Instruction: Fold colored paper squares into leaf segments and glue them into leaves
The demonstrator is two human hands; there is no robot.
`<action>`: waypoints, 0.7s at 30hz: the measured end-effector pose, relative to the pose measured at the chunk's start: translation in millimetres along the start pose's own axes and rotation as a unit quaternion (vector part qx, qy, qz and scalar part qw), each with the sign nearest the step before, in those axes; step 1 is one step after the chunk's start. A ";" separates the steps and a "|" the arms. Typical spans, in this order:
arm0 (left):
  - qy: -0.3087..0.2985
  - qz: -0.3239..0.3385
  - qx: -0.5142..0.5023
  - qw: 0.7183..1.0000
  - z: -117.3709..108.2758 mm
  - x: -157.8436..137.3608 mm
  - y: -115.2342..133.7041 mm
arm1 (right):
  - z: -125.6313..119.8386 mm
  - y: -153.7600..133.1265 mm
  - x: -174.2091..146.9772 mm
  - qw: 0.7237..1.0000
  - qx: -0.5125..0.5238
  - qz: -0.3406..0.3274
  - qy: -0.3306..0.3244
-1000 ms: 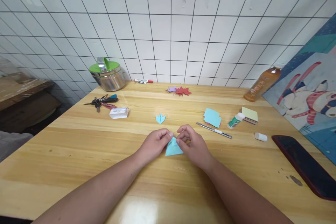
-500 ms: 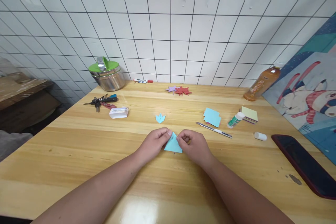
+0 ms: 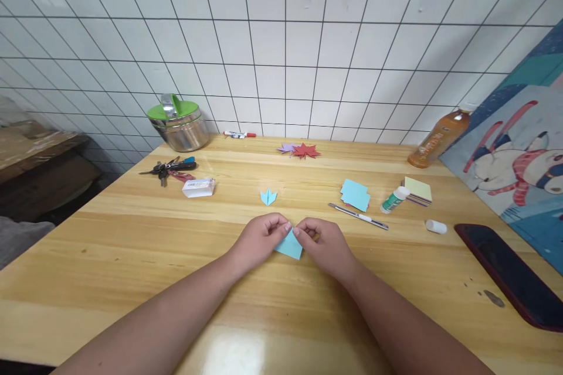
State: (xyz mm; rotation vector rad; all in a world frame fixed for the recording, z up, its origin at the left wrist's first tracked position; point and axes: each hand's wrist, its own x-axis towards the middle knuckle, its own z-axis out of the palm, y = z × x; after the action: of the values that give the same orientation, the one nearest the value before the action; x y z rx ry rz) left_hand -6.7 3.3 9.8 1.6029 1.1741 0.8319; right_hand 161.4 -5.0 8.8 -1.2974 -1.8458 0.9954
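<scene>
One folded blue ppr [image 3: 289,248] pinched by your L hand [image 3: 260,238] & R hand [image 3: 324,244], thumbs close tog. at far end; small blue pc [image 3: 268,197] beyond, cutter [image 3: 358,217] to R.

From my end I see a light-blue paper [image 3: 288,246], its far end pinched between the left hand [image 3: 260,238] and the right hand [image 3: 324,244], whose fingers cover its sides. Its near edge runs straight, the right corner closer to me. It sits over the table [image 3: 176,246]; I can't tell whether it touches.
</scene>
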 end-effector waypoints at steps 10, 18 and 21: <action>-0.045 -0.001 0.007 0.999 0.9 -1.6 -2.7 | -3.8 -0.6 3.2 0.998 0.027 0.007 0.050; -0.046 0.005 0.039 0.998 2.5 -1.5 -4.6 | -2.4 -1.8 2.9 0.997 0.051 0.011 0.063; -0.055 -0.002 0.024 0.998 3.1 -2.2 -4.2 | -3.8 -0.1 3.9 0.996 0.050 0.022 0.064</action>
State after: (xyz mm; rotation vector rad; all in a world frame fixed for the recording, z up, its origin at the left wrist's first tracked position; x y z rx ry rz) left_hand -5.8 0.7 4.9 1.6640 1.1265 0.7095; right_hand 163.5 -0.5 11.1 -1.3166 -1.6568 0.9911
